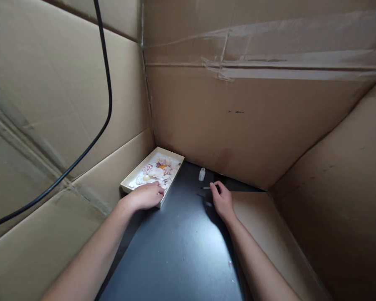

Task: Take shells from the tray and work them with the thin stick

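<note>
A shallow cream box lid holds several seashells, white, orange and reddish-striped. My left hand reaches over its near right corner, fingers curled down among the shells at that end; whatever they pinch is hidden under the hand. In my right hand, a thin paintbrush is pinched between thumb and fingers, its light shaft and dark tip pointing left above the black tabletop. Just beyond that tip stands a small clear bottle with whitish contents, apart from both hands.
Cardboard walls close in the tabletop at the back, left and right. A black cable hangs down along the left wall. On the right, a flat cardboard sheet lies beside the black surface.
</note>
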A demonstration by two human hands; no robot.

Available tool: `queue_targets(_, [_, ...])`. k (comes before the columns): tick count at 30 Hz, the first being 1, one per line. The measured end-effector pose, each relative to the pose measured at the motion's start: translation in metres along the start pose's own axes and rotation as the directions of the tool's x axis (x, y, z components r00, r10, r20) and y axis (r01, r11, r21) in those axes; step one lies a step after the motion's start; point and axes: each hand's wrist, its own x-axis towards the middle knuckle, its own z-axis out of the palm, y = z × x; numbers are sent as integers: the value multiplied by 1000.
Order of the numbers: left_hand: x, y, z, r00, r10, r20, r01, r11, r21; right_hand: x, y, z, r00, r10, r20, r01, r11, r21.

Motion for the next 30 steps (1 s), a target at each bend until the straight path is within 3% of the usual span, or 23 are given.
queue_targets(8, [7, -4, 8, 998, 3, -59, -3, 1000, 5, 1, 4, 1, 1000, 15, -9, -14, 1000, 21])
queue_targets(14, [8, -8, 5, 999, -28, -31, 25, 997, -71, 1, 3, 0, 1000, 24, -4, -24, 999, 26])
queue_targets(21, [11, -18, 5, 989, 27, -146, -38, 997, -69, 0, -1, -1, 1000, 24, -4, -24, 1000, 20])
queue_targets(27, [11, -24, 2, 986, -56, -157, 58, 998, 10, 0, 0, 0, 1000, 11, -7, -11, 1000, 29])
queue_targets(30, [4, -19, -2, 967, -73, -244, 86, 995, 46, 1, 0, 0, 1000, 16, -7, -16, 999, 29])
